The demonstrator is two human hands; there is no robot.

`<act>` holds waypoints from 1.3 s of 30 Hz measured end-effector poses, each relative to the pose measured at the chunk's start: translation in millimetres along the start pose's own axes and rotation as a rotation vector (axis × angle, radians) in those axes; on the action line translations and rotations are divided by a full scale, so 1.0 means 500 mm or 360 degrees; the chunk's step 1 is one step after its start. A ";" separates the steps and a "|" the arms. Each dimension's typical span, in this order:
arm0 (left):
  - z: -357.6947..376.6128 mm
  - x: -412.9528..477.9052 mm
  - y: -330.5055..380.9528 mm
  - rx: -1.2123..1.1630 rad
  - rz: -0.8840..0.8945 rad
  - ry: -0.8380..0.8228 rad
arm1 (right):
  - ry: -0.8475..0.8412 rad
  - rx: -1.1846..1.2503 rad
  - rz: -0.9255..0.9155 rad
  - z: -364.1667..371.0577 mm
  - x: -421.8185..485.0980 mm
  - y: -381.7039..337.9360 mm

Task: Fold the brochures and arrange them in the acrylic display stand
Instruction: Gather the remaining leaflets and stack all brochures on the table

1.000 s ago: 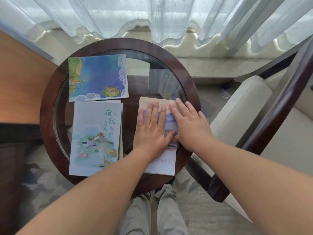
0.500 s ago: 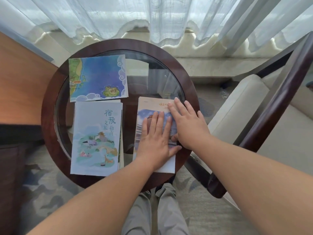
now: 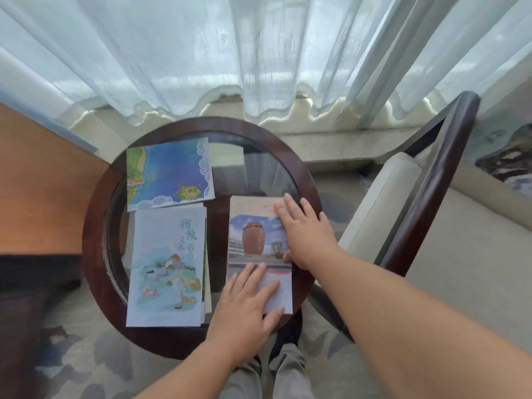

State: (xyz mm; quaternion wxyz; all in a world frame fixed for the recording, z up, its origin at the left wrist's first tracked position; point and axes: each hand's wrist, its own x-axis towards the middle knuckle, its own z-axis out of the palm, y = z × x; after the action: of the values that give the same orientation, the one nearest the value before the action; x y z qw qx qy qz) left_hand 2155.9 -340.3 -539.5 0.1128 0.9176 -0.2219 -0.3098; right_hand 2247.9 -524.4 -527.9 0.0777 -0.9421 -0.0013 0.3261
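Curtain: a thin white curtain [image 3: 201, 53] hangs behind everything and lets soft light fall on the work.
Chair: a cream chair [image 3: 388, 214] with a dark wood arm stands just to the right of the table.
Table: a round table [image 3: 95, 254] with a dark wood rim and a glass top. It sits right in front of the person's knees, so both hands reach it easily.
Pale brochure pile: the pale brochure pile [image 3: 167, 269] lies on the near left of the glass. More edges peek out on its right side, so I think these ones wait their turn.
Map brochure: the blue map brochure [image 3: 169, 171] lies flat at the far left, touching the top of the pile and out of the way.
Jar brochure: the jar brochure [image 3: 256, 240], with a big brown jar on its cover, lies flat on the right half of the glass. This is the one being worked on.
Right hand: the right hand [image 3: 308, 234] lies flat on the far right side of the jar brochure with straight fingers. It grabs nothing. It looks like it is pressing the fold down.
Left hand: the left hand [image 3: 244, 306] lies flat on the near end, fingers straight and spread, holding nothing. I think it stops the paper from sliding.
Display stand: I cannot pick it out for sure. No brochure looks put away yet.
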 end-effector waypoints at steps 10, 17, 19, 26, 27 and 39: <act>-0.302 0.087 0.153 -0.0105 0.0103 0.0339 | 0.0489 0.0845 0.0351 -0.197 -0.279 0.111; -0.448 0.122 0.405 -0.0173 0.0404 0.0408 | 0.0760 0.1050 0.0762 -0.316 -0.492 0.296; -0.467 0.133 0.486 -0.0185 0.0498 0.0438 | 0.0838 0.1115 0.0815 -0.331 -0.528 0.356; -0.483 0.223 0.755 -0.0281 0.0561 0.0479 | 0.0986 0.1327 0.0851 -0.351 -0.561 0.621; -0.483 0.240 0.788 -0.0328 0.0529 0.0482 | 0.0989 0.1347 0.0851 -0.355 -0.559 0.661; -0.495 0.381 0.941 -0.0397 0.0263 0.0490 | 0.1032 0.1611 0.0916 -0.428 -0.472 0.936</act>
State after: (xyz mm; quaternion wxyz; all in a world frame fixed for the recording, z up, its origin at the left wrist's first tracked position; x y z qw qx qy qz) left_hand 2285.5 -826.4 -282.6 0.2830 0.9117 -0.2365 -0.1808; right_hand 2170.8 -1030.2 -286.0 0.4167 -0.8026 0.4268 -0.0055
